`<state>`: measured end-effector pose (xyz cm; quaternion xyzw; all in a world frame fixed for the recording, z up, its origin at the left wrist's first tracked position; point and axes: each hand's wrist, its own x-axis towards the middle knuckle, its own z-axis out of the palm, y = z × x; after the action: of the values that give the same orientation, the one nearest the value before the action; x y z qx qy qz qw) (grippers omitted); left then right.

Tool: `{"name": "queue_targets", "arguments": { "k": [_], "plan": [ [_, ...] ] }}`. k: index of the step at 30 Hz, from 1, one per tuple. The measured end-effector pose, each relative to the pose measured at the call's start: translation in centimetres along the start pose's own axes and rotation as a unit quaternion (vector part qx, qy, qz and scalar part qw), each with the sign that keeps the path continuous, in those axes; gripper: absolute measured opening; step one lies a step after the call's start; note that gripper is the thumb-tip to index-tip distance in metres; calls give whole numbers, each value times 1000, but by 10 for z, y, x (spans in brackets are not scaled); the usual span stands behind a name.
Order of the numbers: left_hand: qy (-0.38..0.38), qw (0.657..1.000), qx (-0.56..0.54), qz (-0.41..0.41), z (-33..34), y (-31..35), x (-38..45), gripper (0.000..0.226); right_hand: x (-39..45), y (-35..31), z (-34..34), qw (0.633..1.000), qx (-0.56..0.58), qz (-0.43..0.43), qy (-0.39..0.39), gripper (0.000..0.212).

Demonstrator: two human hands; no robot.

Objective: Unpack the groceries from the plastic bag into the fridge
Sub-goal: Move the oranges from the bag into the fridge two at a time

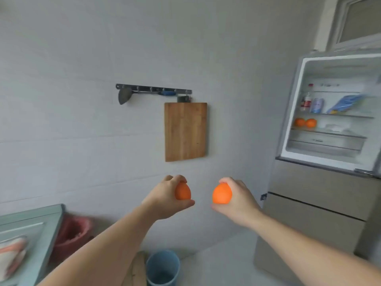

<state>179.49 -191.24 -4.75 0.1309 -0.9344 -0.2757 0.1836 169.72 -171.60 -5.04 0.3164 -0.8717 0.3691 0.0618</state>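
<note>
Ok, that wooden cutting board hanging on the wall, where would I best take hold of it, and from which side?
Grip the cutting board by its two long vertical edges, coming straight on from the front. It lies flat against the wall, hung from the rack at its top, so only the side and bottom edges are free. Both hands currently hold oranges.

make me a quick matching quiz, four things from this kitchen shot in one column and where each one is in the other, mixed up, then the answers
Things:
1. cutting board
2. blue bucket
3. two oranges
4. ladle

Places:
A. on a fridge shelf, left side
B. on the floor, below the hands
C. at the left end of the wall rack
D. hanging on the wall under the right end of the rack

Pairs: 1-D, 2-B, 3-A, 4-C
</note>
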Motion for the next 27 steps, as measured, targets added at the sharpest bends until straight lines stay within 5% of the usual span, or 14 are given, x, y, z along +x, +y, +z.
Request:
{"name": "queue_targets", "arguments": {
  "k": [8,13,27],
  "plan": [
    [-54,992,-81,77,77,89,79,56,16,90,-83,991,-25,94,89,65],
    [-86,986,-22,139,123,151,115,60,18,148,-130,984,-22,127,126,64],
    [-122,964,-71,224,244,285,218,63,45,284,-232,967,-26,163,192,68]
  ]
}}
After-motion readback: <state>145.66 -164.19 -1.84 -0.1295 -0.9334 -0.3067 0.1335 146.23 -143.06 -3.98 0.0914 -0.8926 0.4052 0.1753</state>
